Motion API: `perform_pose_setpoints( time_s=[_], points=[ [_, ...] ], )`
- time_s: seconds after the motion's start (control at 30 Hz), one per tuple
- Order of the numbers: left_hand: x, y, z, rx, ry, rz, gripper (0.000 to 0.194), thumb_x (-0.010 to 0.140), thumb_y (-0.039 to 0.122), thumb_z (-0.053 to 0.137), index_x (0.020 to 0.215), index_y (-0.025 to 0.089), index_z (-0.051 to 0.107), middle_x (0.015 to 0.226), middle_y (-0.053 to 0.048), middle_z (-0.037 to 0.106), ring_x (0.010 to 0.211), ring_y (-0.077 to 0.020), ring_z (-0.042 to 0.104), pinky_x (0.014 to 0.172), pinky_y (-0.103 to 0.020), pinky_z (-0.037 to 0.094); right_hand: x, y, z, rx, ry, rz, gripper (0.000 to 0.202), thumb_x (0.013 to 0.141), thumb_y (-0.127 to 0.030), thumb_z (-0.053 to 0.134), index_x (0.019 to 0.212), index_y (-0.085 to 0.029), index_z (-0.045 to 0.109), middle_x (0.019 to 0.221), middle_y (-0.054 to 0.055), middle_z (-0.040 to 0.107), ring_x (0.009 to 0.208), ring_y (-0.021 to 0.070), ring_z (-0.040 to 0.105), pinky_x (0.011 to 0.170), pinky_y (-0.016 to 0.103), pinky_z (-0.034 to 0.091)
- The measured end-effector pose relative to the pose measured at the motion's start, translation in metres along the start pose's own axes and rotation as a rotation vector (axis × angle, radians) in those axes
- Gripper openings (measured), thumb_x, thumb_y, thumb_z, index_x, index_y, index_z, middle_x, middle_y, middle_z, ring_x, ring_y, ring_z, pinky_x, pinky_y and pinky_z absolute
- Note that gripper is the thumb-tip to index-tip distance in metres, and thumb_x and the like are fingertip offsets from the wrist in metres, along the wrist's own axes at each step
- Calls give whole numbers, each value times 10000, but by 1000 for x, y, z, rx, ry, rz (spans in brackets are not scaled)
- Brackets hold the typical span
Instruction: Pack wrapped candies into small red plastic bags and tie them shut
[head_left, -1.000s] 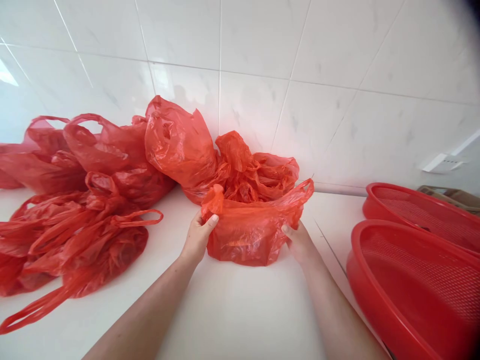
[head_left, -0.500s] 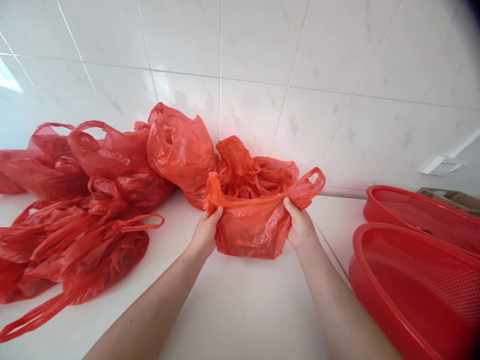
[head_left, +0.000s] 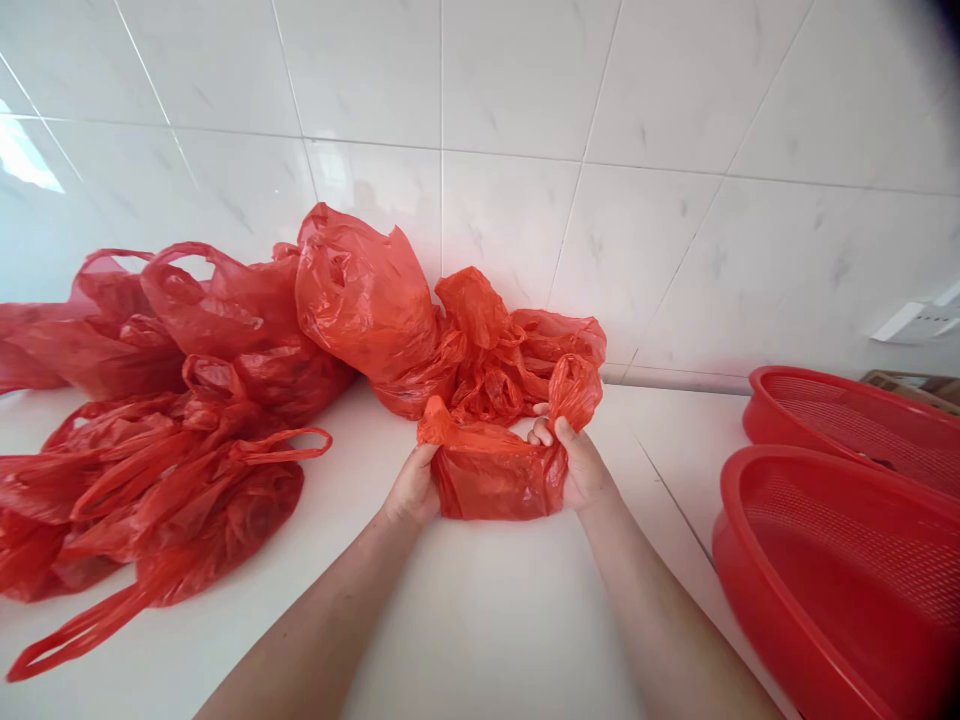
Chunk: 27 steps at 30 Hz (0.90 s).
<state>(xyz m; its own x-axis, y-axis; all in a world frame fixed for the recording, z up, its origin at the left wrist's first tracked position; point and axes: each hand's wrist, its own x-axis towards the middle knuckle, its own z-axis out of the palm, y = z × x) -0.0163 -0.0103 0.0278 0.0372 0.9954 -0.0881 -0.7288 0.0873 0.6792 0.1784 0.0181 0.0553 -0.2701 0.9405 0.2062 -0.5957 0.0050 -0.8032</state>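
A thin red plastic bag (head_left: pixel 499 480) is held upright at the middle of the white table, its mouth toward the top. My left hand (head_left: pixel 415 485) grips its left side, thumb near the rim below the left handle. On the opposite side, my right hand (head_left: pixel 574 460) is closed round the gathered plastic under the right handle, with some fingertips showing behind it. The bag's lower part looks squarish; what it contains, if anything, cannot be made out. Just behind it lies a crumpled red bag (head_left: pixel 487 350) against the wall.
A fuller red bag (head_left: pixel 364 290) stands by the tiled wall, with several more bags (head_left: pixel 217 310) to its left. Knotted red bags (head_left: pixel 172 490) lie at the near left. Two red plastic baskets (head_left: pixel 750 560) stand on the right. A white socket strip (head_left: pixel 915 322) is on the wall.
My hands have drawn the bag lower and its top has folded down. The right hand has moved inward and bunched the right handle side, which was spread out before.
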Motion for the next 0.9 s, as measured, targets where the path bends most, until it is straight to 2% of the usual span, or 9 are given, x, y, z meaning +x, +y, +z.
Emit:
perform_pose_setpoints(
  time_s=[0.1,0.2,0.3,0.43,0.57,0.63,0.77,0.83,0.9],
  points=[
    [-1,1,1,7,38,-4,286,779,357,620,1012,192,622,1046,-73,693,968,-229,656,872,-355,514,-1,-5,-1,-32,-29,34,217,707,-389,730,768,-224,602,604,-49,484,661,121,541,695,271,472],
    [0,-1,3,29,30,-6,307,782,363,621,1037,192,611,1015,-73,699,940,-231,666,853,-364,522,0,-5,-7,-37,36,16,222,698,-405,725,760,-241,588,778,-11,632,801,181,610,738,338,499],
    [2,-5,2,22,67,2,262,785,348,631,994,192,607,955,-66,709,902,-233,677,827,-367,533,1,1,-13,-9,82,39,241,704,-427,717,743,-235,575,830,4,656,853,197,620,755,356,507],
    [3,-8,0,5,116,-69,209,799,338,625,934,179,612,890,-71,716,837,-230,690,793,-356,545,-1,12,-17,76,92,131,259,695,-380,744,708,-229,533,557,-61,461,639,129,547,671,283,496],
    [2,-7,3,-10,120,-140,227,804,365,609,899,159,625,824,-70,714,792,-229,692,766,-348,551,-7,14,-9,94,16,183,248,728,-391,721,830,-240,552,518,-91,302,471,78,354,497,198,369],
    [2,-8,4,-9,122,-136,232,803,371,606,891,157,626,807,-64,711,765,-219,690,755,-336,549,-7,11,-1,24,-23,174,316,745,-522,665,859,-244,566,505,-92,263,438,78,273,456,198,304],
    [4,-11,3,24,178,-119,237,788,386,623,870,164,627,768,-49,701,703,-203,678,712,-323,543,-4,4,14,-74,-157,161,718,661,-858,390,849,-210,634,430,-88,239,377,79,201,415,228,229],
    [5,-12,1,58,216,-88,250,775,398,638,872,168,634,767,-46,703,688,-198,671,702,-320,537,-4,3,18,-69,-181,194,699,706,-825,373,828,-197,654,414,-79,250,371,81,216,416,234,233],
    [6,-13,-1,94,204,1,269,764,393,652,918,173,642,807,-45,710,703,-194,669,712,-316,530,-6,4,19,-47,-158,262,477,776,-649,499,811,-199,653,432,-74,269,394,81,243,431,226,259]
  ],
)
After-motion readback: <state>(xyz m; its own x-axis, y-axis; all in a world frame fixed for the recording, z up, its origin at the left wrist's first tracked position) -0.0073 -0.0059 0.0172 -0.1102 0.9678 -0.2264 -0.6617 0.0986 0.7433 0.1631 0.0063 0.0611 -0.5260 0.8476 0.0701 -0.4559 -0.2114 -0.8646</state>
